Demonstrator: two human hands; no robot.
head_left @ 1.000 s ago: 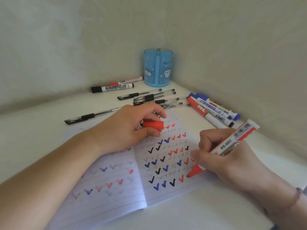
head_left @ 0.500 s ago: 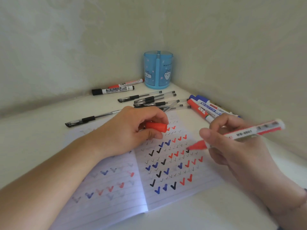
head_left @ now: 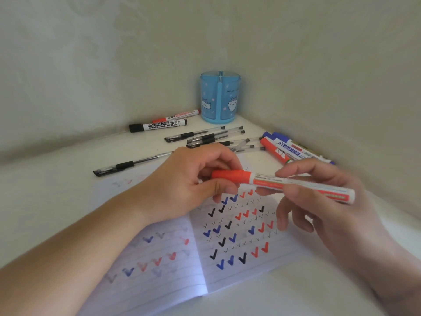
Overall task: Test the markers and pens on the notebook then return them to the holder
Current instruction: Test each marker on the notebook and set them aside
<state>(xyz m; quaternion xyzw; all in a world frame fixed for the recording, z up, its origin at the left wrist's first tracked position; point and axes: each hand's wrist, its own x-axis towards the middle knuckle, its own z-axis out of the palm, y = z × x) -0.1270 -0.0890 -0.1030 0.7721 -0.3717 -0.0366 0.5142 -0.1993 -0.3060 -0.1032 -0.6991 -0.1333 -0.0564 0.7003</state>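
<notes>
An open lined notebook (head_left: 227, 265) lies on the white table, covered with black, blue and red check marks. Above it I hold a red whiteboard marker (head_left: 296, 184) level. My right hand (head_left: 319, 208) pinches its barrel between thumb and fingers. My left hand (head_left: 189, 185) grips the red cap (head_left: 230, 175), which sits over the marker's tip end. The blue pen holder (head_left: 219, 96) stands in the far corner; no pens show above its rim.
Black and red markers (head_left: 159, 125) lie left of the holder against the wall. Several black gel pens (head_left: 205, 137) lie beyond the notebook, one more gel pen (head_left: 132, 165) to the left. Blue and red markers (head_left: 284, 148) lie by the right wall.
My right hand lifted the marker off the page, turned it level and brought its tip into the cap held by my left hand. A new red check mark stands on the page.
</notes>
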